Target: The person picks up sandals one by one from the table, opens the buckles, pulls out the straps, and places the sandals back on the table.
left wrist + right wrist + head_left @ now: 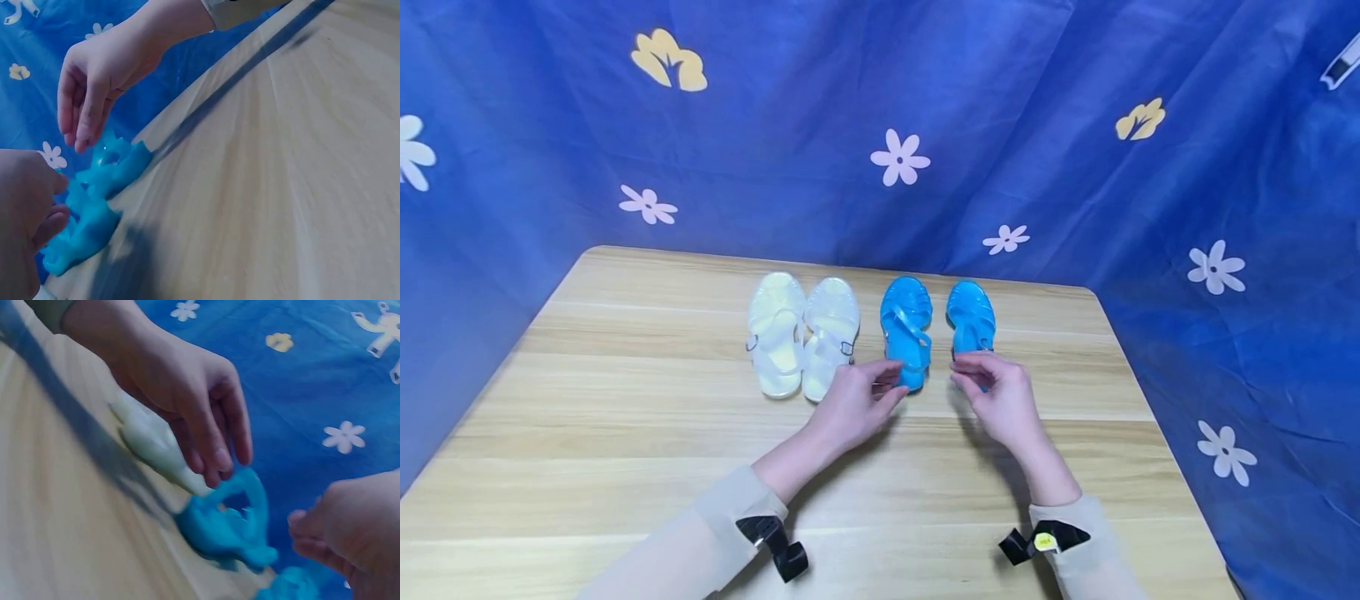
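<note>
Two blue jelly sandals lie sole down on the wooden table, a small gap between them, toes toward the curtain. Over the heel end of the left blue sandal [904, 321] is my left hand [853, 404], its fingers loosely bent. In the right wrist view, those fingertips hang just above that sandal's strap [253, 490]; whether they touch is unclear. My right hand [1003, 404] hovers at the heel of the right blue sandal [972, 310] and partly hides it. Nothing shows between its relaxed fingers in the left wrist view.
A pair of whitish translucent sandals, one left [775, 321] and one right [832, 312], lies side by side left of the blue ones. Behind the table [625, 400] hangs a blue curtain [790, 108] with flower prints.
</note>
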